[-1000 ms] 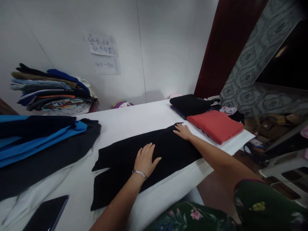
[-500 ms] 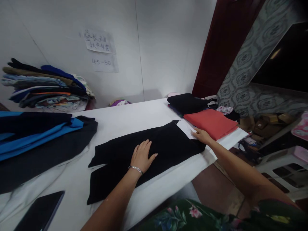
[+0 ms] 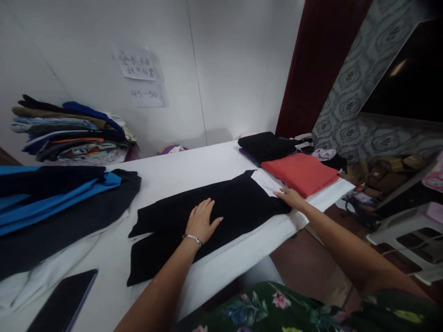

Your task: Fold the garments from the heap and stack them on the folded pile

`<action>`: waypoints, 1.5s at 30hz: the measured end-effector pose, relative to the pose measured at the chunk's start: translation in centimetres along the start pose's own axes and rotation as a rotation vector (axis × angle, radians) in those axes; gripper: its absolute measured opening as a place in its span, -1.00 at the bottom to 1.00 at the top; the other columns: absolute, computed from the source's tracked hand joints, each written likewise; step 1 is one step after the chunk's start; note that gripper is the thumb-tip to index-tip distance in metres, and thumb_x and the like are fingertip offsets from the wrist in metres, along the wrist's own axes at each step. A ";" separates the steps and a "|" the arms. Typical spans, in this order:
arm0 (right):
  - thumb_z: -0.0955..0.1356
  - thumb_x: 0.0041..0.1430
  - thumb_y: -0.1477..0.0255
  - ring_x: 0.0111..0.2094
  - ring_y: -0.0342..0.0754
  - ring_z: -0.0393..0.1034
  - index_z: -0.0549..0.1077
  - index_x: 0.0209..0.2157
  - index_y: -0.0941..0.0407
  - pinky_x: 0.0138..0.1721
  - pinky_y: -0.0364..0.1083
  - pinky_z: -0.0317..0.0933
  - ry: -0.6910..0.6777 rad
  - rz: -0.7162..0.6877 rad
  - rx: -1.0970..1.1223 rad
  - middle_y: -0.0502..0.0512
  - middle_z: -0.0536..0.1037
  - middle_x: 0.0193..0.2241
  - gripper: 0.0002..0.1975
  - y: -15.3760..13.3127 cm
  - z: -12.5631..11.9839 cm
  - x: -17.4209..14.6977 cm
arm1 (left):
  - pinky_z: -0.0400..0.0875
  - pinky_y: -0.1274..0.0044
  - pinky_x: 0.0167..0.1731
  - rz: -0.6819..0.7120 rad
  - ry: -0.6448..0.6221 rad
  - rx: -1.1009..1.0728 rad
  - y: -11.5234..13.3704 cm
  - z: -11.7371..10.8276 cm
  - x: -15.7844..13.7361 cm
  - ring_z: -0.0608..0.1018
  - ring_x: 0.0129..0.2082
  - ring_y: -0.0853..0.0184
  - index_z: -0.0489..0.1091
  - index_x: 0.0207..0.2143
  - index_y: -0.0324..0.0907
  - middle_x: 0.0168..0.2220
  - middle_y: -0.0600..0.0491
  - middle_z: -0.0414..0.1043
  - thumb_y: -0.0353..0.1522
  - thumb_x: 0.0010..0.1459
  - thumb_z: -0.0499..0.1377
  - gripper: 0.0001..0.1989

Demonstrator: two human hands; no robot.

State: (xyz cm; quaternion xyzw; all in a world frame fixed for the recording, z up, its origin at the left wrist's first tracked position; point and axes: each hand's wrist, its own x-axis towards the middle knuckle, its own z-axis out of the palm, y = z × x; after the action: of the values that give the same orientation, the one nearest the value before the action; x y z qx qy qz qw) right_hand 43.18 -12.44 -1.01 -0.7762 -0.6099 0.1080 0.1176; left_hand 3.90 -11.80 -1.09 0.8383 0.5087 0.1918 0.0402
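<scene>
A black garment (image 3: 235, 193) lies flat on the white table, with a slit at its left end that parts it into two flaps. My left hand (image 3: 201, 222), a bracelet at its wrist, rests open on the middle of this cloth, fingers spread. At the garment's right end a flat white piece (image 3: 266, 181) sticks out from the opening; whether it is card or cloth I cannot tell. Its near edge is pinched by my right hand (image 3: 290, 197), whose fingertips are partly hidden.
Just beyond my right hand lies a folded red garment (image 3: 301, 173), with a folded black one (image 3: 270, 145) behind it. Blue and dark clothes (image 3: 62, 203) cover the left side, near a dark phone or tablet (image 3: 64, 302). A stack of folded clothes (image 3: 76, 131) stands by the wall.
The view has shifted slightly. Both hands keep their places on the black garment and at the white piece; the garment looks unchanged.
</scene>
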 end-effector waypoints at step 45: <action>0.01 0.26 -0.05 0.34 0.08 -0.22 0.13 0.27 0.07 0.27 0.18 -0.31 -0.050 -0.478 -0.018 0.16 0.05 0.31 -0.29 -12.9 5.1 2.4 | 0.12 0.22 0.19 0.034 0.006 0.008 -0.4 0.2 -0.1 0.23 0.23 0.13 0.20 0.19 -0.16 0.24 -0.13 0.18 -0.14 0.17 0.11 -0.43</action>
State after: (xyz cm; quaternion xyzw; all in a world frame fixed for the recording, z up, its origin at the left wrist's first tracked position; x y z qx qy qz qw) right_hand 30.27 -6.87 -1.83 -0.6077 -0.7801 0.0906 0.1179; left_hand 3.62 -11.64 -1.36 0.8464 0.4954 0.1928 0.0320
